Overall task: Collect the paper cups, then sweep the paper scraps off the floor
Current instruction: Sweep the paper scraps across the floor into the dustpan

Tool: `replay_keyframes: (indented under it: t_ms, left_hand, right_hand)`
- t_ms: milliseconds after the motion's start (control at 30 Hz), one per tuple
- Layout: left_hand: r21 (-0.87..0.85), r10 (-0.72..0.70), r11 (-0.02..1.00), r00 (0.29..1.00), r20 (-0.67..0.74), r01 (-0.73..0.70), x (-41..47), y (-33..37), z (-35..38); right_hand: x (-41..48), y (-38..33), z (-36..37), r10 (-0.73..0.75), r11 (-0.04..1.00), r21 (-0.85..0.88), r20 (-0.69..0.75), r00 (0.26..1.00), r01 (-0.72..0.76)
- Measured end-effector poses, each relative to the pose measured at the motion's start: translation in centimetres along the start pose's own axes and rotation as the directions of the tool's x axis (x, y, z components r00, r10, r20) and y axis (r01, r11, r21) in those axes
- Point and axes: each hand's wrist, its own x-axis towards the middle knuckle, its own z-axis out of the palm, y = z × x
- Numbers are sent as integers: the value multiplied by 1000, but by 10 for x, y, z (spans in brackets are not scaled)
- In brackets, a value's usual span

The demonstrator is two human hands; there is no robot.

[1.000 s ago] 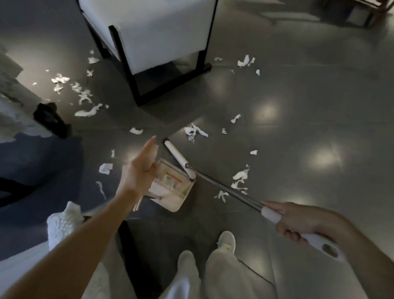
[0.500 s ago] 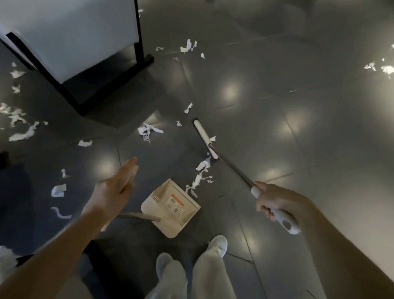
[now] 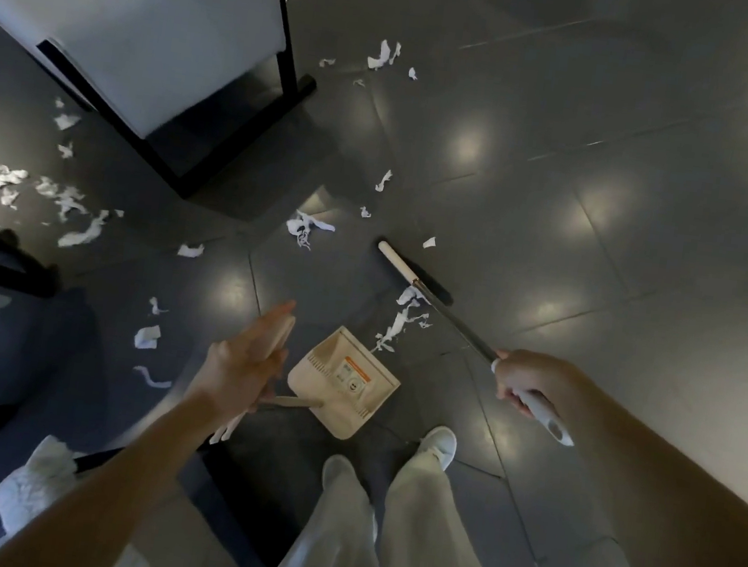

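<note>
The broom head has swung out from the dustpan and now sits behind a trail of paper scraps, ready to drag them in. The right hand grips its handle. The left hand steadies the pan's handle, its grip unclear. More scraps litter the glossy tiled floor by a chair.

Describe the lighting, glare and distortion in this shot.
Head view: dim overall, with round lamp glare on the glossy floor; the wide-angle lens bows tile seams and stretches both forearms; the left hand on the dustpan handle looks slightly soft; paper scraps beside the broom head read bright white.
</note>
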Motion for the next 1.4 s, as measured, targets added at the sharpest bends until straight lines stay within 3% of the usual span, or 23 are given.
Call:
replay_keyframes:
  t_ms: [167,267,533,667,733,833,933,1233,1400]
  left_hand:
    - [-143,-92,986,995,-43,85,-19,-13,-13]
    - [-124,-67,990,997,-28,63,-30,-12,-3]
    - [-73,41,996,995,-88,-47,-43,-15,17]
    - [-7,93,996,991,-99,-94,-44,-9,26]
    - [30,117,993,988,-103,-115,-44,-3,33]
    - [71,131,990,985,-115,-124,-41,0,34]
    - [70,161,985,983,-92,-155,-38,6,30]
    - [156,206,968,978,-30,-199,-9,36,34]
    - [96,161,984,977,-138,-149,28,56,48]
  right_hand:
    - [-9,4,12,-45,995,89,-81,996,52]
    - [-17,3,17,-164,986,8,-30,986,165]
    - [-19,8,47,-96,965,-251,-82,992,73]
    - [-26,29,65,-36,987,-161,-47,998,28]
    - [-31,42,73,3,998,-65,30,1000,-1]
    - [-50,62,66,24,999,-29,190,982,-19]
    - [-71,76,45,16,1000,-12,260,965,-13]
    - [-76,61,-3,-83,996,52,188,979,75]
    - [-40,25,-64,-116,992,62,101,988,110]
